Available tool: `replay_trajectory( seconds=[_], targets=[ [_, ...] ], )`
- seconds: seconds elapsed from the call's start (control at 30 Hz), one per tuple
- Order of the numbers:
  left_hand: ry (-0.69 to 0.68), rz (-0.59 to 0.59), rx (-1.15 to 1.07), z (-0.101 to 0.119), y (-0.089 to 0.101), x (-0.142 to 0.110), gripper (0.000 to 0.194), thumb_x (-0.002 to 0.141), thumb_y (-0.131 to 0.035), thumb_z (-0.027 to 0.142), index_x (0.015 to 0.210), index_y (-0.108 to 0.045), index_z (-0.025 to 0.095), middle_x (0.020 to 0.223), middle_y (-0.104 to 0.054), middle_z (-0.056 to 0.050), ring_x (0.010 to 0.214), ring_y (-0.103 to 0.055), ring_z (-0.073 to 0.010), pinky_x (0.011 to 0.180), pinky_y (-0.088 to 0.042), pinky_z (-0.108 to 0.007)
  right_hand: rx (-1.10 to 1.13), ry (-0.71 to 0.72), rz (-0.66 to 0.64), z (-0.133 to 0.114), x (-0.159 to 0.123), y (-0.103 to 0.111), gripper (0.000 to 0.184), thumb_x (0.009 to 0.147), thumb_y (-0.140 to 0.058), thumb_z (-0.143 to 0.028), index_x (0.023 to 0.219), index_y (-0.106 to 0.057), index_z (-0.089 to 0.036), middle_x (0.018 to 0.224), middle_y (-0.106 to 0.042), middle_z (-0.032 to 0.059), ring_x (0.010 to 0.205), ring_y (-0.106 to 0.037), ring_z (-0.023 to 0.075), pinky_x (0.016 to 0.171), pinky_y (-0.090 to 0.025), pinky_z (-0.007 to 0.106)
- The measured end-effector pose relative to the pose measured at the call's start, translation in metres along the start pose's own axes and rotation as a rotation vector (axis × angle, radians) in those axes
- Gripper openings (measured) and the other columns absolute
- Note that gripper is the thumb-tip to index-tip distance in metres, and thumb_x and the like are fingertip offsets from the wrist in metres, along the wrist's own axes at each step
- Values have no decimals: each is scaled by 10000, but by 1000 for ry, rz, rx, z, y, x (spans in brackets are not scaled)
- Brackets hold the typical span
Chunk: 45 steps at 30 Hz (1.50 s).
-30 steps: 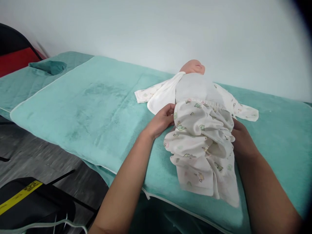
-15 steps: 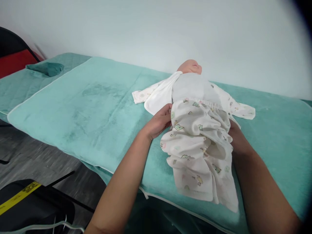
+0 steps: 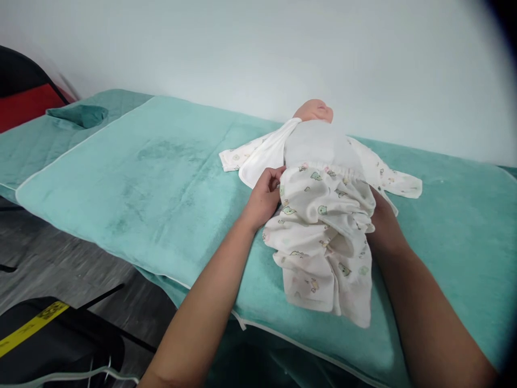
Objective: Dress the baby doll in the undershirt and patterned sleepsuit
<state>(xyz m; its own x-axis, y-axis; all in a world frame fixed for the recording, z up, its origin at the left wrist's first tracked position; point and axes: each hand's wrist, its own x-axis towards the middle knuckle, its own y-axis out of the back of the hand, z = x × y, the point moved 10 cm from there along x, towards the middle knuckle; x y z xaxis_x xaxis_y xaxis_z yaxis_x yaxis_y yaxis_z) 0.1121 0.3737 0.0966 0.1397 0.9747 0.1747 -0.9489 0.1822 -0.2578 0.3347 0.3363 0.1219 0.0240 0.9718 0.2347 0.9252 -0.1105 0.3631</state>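
A baby doll (image 3: 314, 110) lies on its back on the teal padded cover, its head towards the wall. Its patterned white top (image 3: 262, 161) is spread open at the sides, and a plain pale torso (image 3: 315, 143) shows between. Loose white baby pants (image 3: 315, 215) with a small animal print lie bunched over its lower body, the gathered waistband at the belly. My left hand (image 3: 264, 196) is closed, its fingers pinching the left edge of the waistband. My right hand (image 3: 383, 218) is against the right side of the pants, its fingers hidden behind the cloth.
The teal cover (image 3: 133, 178) spreads over a long table against a white wall (image 3: 242, 48). A teal-lined opening (image 3: 83, 115) is at its far left. A black chair with red (image 3: 28, 105) stands beyond. A black seat with a yellow strap (image 3: 34, 326) is below the front edge.
The pants' waistband and legs have shifted a little left and up. My right hand has moved left with the cloth's edge; my left hand has risen slightly. The doll stays put.
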Motion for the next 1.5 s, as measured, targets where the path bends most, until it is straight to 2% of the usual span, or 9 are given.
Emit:
replay_trajectory(
  seconds=[0.23,0.37,0.73,0.87,1.07,1.17,1.3,1.4,1.5],
  targets=[
    [-27,154,164,-2,13,5,128,918,-582,243,901,-455,244,778,-551,34,690,-480,-114,662,-386,-246,56,-65,31,13,8,3,384,754,-777,-363,1100,-712,-213,1070,-751,69,945,-673,235,900,-511,383],
    [-81,197,224,3,16,3,95,916,-557,214,906,-467,245,752,-526,42,673,-443,-113,653,-364,-249,23,-77,44,15,10,4,382,704,-801,-371,1032,-687,-212,1026,-746,59,909,-658,226,873,-504,369],
    [-16,142,178,4,14,4,125,887,-614,242,992,-676,214,1036,-692,-33,976,-612,-173,868,-488,-299,84,-99,217,12,3,13,262,710,-750,-338,926,-668,-216,951,-719,29,838,-630,179,835,-498,325],
    [-26,168,168,8,18,2,119,891,-644,310,947,-685,212,1295,-635,-45,1090,-603,-195,906,-494,-314,269,-138,284,26,4,17,296,660,-778,-273,928,-667,-211,926,-704,24,821,-633,167,814,-504,319],
    [-123,91,156,14,14,3,136,874,-691,307,925,-636,195,1394,-572,-77,1302,-537,-232,1063,-445,-353,342,-126,290,32,2,23,264,705,-770,-214,955,-685,-225,907,-703,8,822,-656,159,764,-504,291],
    [-142,61,135,13,11,3,153,874,-694,310,901,-594,198,1450,-549,-84,1348,-521,-245,1105,-430,-390,363,-46,269,26,3,24,222,739,-778,-246,944,-692,-233,1094,-713,28,1003,-672,179,880,-513,313],
    [-180,44,152,17,4,1,127,925,-625,278,891,-519,218,1482,-541,-78,1404,-481,-225,1146,-391,-402,383,126,166,13,9,17,140,807,-758,-249,863,-634,-220,1389,-616,51,1276,-576,186,1062,-445,332],
    [-202,86,251,23,4,6,114,967,-555,278,904,-470,236,1362,-617,-71,1326,-541,-202,1068,-432,-366,359,163,103,12,16,12,172,835,-741,-284,873,-584,-225,1381,-624,64,1229,-606,193,1006,-477,348],
    [-216,181,465,33,11,24,107,978,-524,270,915,-441,243,1022,-667,-29,1015,-631,-173,893,-460,-309,130,131,198,17,33,24,177,850,-703,-343,896,-568,-238,1124,-702,43,993,-656,180,852,-500,333]
  ],
)
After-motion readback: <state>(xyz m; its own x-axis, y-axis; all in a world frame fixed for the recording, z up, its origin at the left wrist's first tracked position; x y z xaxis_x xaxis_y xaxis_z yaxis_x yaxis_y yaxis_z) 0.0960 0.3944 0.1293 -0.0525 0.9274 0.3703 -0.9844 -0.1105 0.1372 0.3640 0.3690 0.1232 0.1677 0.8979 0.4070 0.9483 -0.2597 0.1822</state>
